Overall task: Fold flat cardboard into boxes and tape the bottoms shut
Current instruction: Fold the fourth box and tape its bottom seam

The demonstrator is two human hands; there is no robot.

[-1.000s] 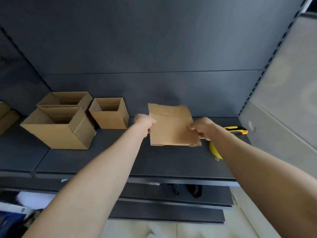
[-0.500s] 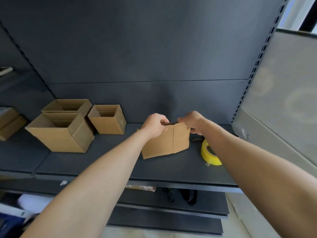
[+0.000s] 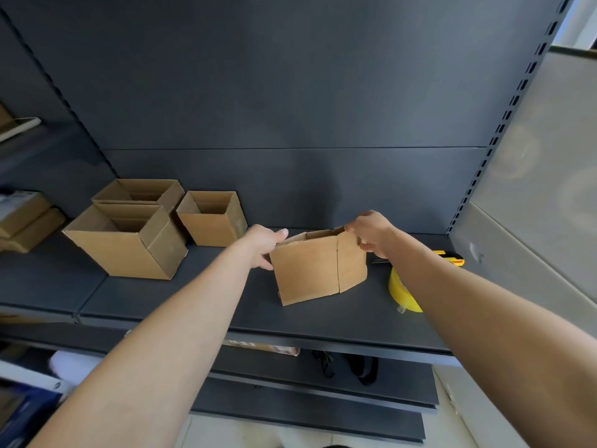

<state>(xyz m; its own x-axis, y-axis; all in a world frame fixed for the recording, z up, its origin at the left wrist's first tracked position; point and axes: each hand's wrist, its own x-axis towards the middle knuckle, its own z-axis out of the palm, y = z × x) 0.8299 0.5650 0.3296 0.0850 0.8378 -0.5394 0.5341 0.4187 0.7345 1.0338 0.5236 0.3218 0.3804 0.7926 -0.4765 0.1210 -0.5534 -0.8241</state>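
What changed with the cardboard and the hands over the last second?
The cardboard, flat a second ago, has been pulled open into a tube standing on the shelf, with a gap now showing at its top. The left hand and right hand shifted from its side edges to its top corners and keep gripping it. The three open boxes, the yellow tape roll and the utility knife stayed put.

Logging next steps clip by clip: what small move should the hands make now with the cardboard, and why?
Probably spread the cardboard box open until square: it stands on the shelf only partly opened, with the left hand and right hand gripping its opposite upper corners.
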